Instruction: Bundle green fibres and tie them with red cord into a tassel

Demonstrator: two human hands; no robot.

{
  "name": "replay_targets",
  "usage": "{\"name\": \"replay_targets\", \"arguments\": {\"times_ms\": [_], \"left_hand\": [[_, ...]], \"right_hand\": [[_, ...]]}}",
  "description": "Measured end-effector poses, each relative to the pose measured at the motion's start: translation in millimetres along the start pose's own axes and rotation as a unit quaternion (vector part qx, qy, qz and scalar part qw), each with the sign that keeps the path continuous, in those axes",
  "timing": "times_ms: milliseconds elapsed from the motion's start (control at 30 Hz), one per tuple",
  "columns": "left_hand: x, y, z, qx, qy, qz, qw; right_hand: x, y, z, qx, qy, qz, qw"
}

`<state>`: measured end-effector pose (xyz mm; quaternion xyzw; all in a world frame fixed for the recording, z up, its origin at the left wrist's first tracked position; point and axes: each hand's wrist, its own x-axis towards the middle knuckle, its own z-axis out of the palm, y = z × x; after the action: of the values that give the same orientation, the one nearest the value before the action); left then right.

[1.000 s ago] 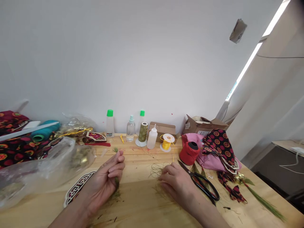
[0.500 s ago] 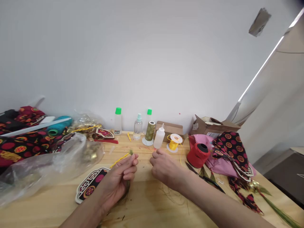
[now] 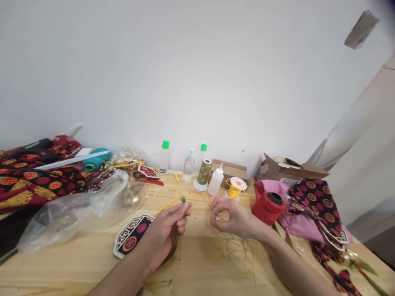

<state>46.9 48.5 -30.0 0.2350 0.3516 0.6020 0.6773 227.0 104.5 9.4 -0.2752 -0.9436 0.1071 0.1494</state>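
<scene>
My left hand (image 3: 168, 232) is closed around a bundle of olive-green threads (image 3: 183, 199). A short cut tuft pokes out above the thumb, and the longer strands hang below the palm. A yellow cord (image 3: 166, 204) runs beside this hand toward a flat patterned ornament (image 3: 131, 240) with a pale border, partly covered by my wrist. To the right, my right hand (image 3: 236, 218) forms a ring, thumb and forefinger tips together. Whether a fine thread lies in that pinch is too small to tell. Loose thin strands (image 3: 240, 253) are scattered on the table under it.
Behind my hands stand a squeeze bottle (image 3: 215, 181), an olive thread cone (image 3: 204, 172), a yellow cord spool (image 3: 234, 191) and a spray bottle (image 3: 188, 167). A red thread cone (image 3: 268, 209) sits near my right forearm. Plastic bags (image 3: 83, 216) and patterned fabric (image 3: 40, 176) fill the left.
The view has swung slightly left, so things appear farther right. My right hand has gone from a curled fist to a ring-shaped pinch. My left hand keeps its grip on the threads.
</scene>
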Motion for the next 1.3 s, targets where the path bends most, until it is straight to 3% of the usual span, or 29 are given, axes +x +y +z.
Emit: {"name": "replay_targets", "arguments": {"times_ms": [100, 200, 400, 500, 1033, 1300], "left_hand": [[0, -6, 0.3, 0.063, 0.007, 0.001, 0.998], [-1, -12, 2.0, 0.095, -0.001, 0.000, 0.995], [-1, -20, 9.4, 0.080, -0.074, 0.056, 0.993], [-2, -21, 13.2, 0.051, -0.096, 0.046, 0.993], [-7, -21, 13.1, 0.105, -0.023, 0.020, 0.994], [-6, -21, 12.8, 0.135, -0.016, 0.034, 0.990]], "right_hand": [[-3, -9, 9, 0.208, 0.106, 0.096, 0.968], [0, -21, 19, 0.286, 0.157, 0.155, 0.933], [7, -35, 32, 0.265, 0.211, 0.196, 0.920], [6, -36, 35, 0.243, 0.233, 0.201, 0.920], [-2, -36, 27, 0.281, 0.263, 0.245, 0.890], [-5, -33, 29, 0.281, 0.253, 0.237, 0.895]]}}
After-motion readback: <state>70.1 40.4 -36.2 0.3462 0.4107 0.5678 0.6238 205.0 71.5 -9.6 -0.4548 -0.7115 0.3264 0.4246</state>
